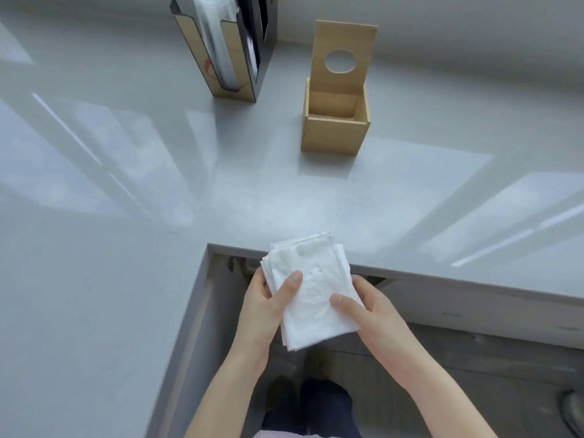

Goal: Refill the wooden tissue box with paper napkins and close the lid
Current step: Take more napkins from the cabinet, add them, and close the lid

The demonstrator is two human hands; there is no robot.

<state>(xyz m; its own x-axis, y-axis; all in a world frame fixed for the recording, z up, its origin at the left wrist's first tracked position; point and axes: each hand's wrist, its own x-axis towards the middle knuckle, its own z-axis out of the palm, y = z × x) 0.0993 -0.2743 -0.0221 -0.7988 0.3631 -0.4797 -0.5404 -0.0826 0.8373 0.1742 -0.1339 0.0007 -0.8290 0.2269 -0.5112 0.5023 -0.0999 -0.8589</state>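
A stack of white paper napkins (311,290) is held over the inner corner of the counter, close to my body. My left hand (264,306) grips its left edge, thumb on top. My right hand (371,311) grips the right edge, thumb pressed on the top sheet. The wooden tissue box (333,134) stands farther back on the counter, with nothing visible inside. Its lid (344,50), with a round hole, stands upright at the back of the box.
A grey L-shaped counter (126,216) wraps around me. A wood-and-black holder (221,49) with a roll of clear wrap stands at the back left. Below the counter edge are the floor and my feet.
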